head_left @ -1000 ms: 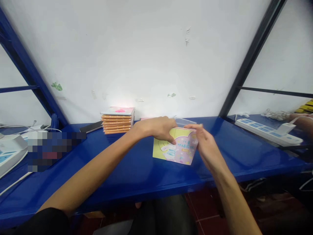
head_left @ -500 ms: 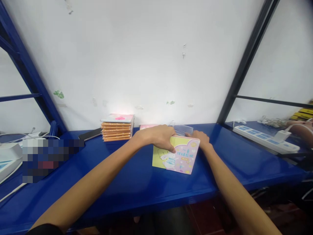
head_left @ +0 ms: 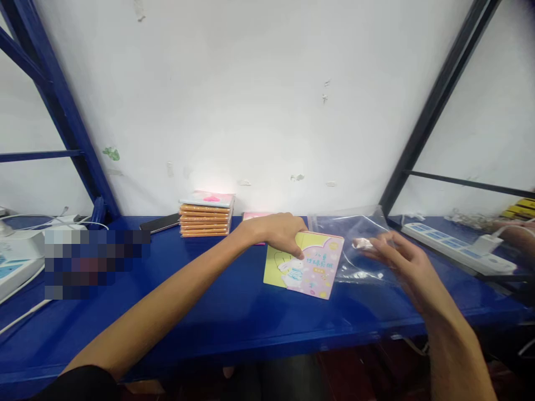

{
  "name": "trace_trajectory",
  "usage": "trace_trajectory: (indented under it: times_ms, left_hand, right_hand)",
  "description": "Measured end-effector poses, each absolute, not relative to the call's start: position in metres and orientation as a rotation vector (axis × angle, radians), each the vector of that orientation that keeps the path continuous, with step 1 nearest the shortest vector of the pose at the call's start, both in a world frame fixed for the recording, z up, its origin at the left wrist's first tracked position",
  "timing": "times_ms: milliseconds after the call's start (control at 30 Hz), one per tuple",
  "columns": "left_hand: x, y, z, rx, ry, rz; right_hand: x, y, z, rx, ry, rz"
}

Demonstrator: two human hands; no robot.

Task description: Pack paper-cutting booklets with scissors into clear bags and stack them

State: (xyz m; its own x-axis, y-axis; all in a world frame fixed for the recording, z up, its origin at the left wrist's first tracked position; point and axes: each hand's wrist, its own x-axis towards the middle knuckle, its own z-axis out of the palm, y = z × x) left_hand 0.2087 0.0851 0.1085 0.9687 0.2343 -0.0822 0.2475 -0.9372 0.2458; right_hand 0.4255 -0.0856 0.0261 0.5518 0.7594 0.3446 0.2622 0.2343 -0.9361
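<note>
My left hand (head_left: 282, 231) is closed on the upper edge of a square booklet (head_left: 311, 267), thumb across its front. The booklet leans slightly, its lower edge near the table; its cover is yellow and lilac with a cartoon rabbit. To the right, my right hand (head_left: 403, 256) pinches a clear plastic bag (head_left: 340, 225), which spreads out behind and beside the booklet. A crumpled, shiny bit of the bag shows at my fingertips. Behind my left hand lies a pink item (head_left: 253, 216), mostly hidden.
A stack of orange-edged packs (head_left: 204, 220) stands by the wall, a pale pack with a pink mark on top. Left of it lies a dark phone-like slab (head_left: 161, 224). White power strips (head_left: 455, 245) and cables lie at both sides of the blue table (head_left: 217, 312). Metal posts rise behind.
My right hand has moved right and toward me from behind the booklet, drawing the clear bag out to that side. My left hand still grips the booklet in nearly the same place.
</note>
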Motion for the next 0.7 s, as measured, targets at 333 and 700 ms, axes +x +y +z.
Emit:
trace_trajectory:
  times_ms: [333,700]
  left_hand:
    - [0.198,0.1,0.119,2.854,0.456,0.043]
    - [0.17,0.11,0.147,2.576,0.558,0.103]
  right_hand:
    - [0.419,-0.114,0.04,-1.178,-1.036,0.592]
    - [0.407,-0.115,0.043,-1.189,-1.061,0.58]
